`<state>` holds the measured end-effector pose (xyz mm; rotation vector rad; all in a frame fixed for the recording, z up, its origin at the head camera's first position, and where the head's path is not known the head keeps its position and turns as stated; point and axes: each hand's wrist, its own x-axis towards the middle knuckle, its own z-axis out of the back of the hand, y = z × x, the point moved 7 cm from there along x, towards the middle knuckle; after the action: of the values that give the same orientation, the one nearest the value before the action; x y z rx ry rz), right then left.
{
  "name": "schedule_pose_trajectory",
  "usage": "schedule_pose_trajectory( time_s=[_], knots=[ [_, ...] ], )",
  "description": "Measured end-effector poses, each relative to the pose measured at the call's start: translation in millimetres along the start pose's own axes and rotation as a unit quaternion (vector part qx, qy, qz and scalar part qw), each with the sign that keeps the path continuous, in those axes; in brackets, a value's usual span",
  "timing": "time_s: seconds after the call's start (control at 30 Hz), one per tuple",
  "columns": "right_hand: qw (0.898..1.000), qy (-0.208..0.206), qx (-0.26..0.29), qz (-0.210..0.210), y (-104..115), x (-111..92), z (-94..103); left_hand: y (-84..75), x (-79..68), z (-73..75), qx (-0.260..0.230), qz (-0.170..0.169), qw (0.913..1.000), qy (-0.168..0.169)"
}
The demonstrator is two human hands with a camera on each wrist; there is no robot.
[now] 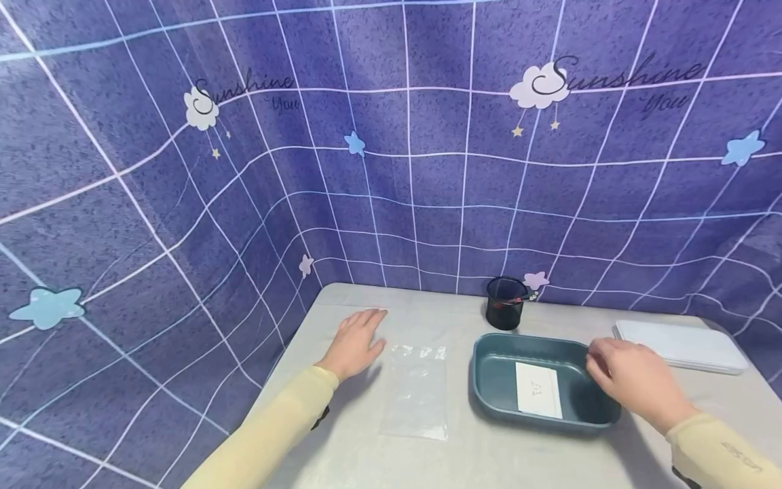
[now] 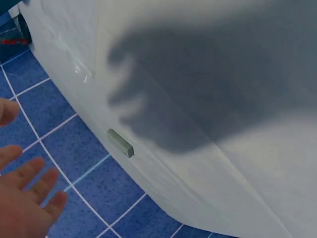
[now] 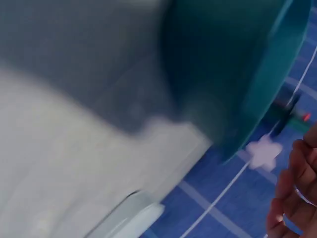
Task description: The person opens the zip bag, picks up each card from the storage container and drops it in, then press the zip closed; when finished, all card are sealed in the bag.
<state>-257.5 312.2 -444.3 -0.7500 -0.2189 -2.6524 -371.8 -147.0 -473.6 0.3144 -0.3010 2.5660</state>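
My left hand [image 1: 353, 343] hovers over the left side of the table with loosely spread fingers, holding nothing. A clear plastic bag [image 1: 420, 394] lies flat just to its right. In the left wrist view a small grey-green block [image 2: 120, 144] lies by the table edge; the hand hides it from the head view. My right hand [image 1: 638, 380] is at the right end of a dark teal tray [image 1: 497, 367], its fingers loosely bent above the rim. No object shows in those fingers. Inside the tray lies a white paper [image 1: 537, 389] with handwriting on it.
A black mesh pen cup [image 1: 504, 305] holding a red-and-black item stands behind the tray. To the right rests a flat white case [image 1: 681, 346]. A purple gridded curtain [image 1: 427, 170] hangs along the table's back and left sides.
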Motion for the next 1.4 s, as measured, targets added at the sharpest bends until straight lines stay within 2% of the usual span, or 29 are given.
schedule_pose_trajectory(
  time_s=[0.13, 0.27, 0.53, 0.73, 0.9, 1.0, 1.13, 1.27, 1.4],
  knots=[
    [0.999, 0.029, 0.028, 0.000, 28, 14, -2.3, -6.0, 2.9, 3.6, -0.003, -0.016, 0.9994, -0.030],
    [0.997, 0.052, 0.051, 0.000, 58, 33, -11.2, -10.5, 5.9, 4.5, -0.003, -0.018, 0.9989, -0.044],
    [0.994, 0.064, 0.080, 0.026, 113, 76, -44.9, -20.1, 9.1, -6.2, -0.007, -0.021, 0.9991, -0.037],
    [0.993, 0.057, 0.091, 0.046, 147, 106, -76.4, -23.2, 9.9, -19.8, -0.013, 0.002, 0.9995, -0.028],
    [0.993, 0.068, 0.083, 0.045, 160, 129, -95.8, -30.2, 22.2, -26.3, -0.020, 0.026, 0.9994, -0.006],
    [0.992, 0.095, 0.077, 0.039, 164, 135, -109.0, -33.4, 25.9, -33.5, -0.023, 0.038, 0.9989, 0.012],
    [0.988, 0.135, 0.067, 0.040, 170, 139, -127.2, -33.9, 27.2, -43.1, -0.011, 0.036, 0.9991, 0.022],
    [0.979, 0.188, 0.068, 0.037, 177, 140, -142.1, -31.4, 26.4, -52.0, 0.005, 0.030, 0.9992, 0.026],
    [0.963, 0.247, 0.098, 0.028, 184, 137, -151.8, -27.9, 22.9, -60.6, 0.012, 0.034, 0.9984, 0.043]
  ],
)
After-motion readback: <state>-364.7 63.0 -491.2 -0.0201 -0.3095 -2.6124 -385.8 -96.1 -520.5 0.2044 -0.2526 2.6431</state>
